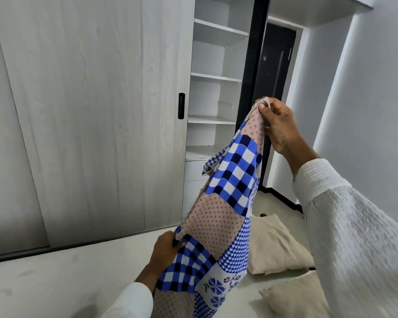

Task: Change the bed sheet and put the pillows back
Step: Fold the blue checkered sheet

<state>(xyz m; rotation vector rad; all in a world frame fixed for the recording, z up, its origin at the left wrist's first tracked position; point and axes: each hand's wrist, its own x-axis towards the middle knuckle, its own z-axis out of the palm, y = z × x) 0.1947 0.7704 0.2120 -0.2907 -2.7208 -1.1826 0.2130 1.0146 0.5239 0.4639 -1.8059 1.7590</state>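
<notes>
A patchwork bed sheet (218, 216) with blue checks, pink dotted squares and blue flowers hangs bunched between my hands. My right hand (279, 126) is raised and pinches the sheet's top edge. Lower down, my left hand (164, 251) grips a fold of the same sheet. Two beige pillows lie on the floor at the lower right: one pillow (276, 246) behind the sheet, the other pillow (294, 294) nearer me and partly cut off by my right sleeve.
A pale wood-grain sliding wardrobe door (97, 111) fills the left. Beside it stand open white shelves (213, 97) over drawers. A dark doorway (274, 72) is at the back right, next to a white wall (365, 99). Pale floor (55, 276) stretches to the left.
</notes>
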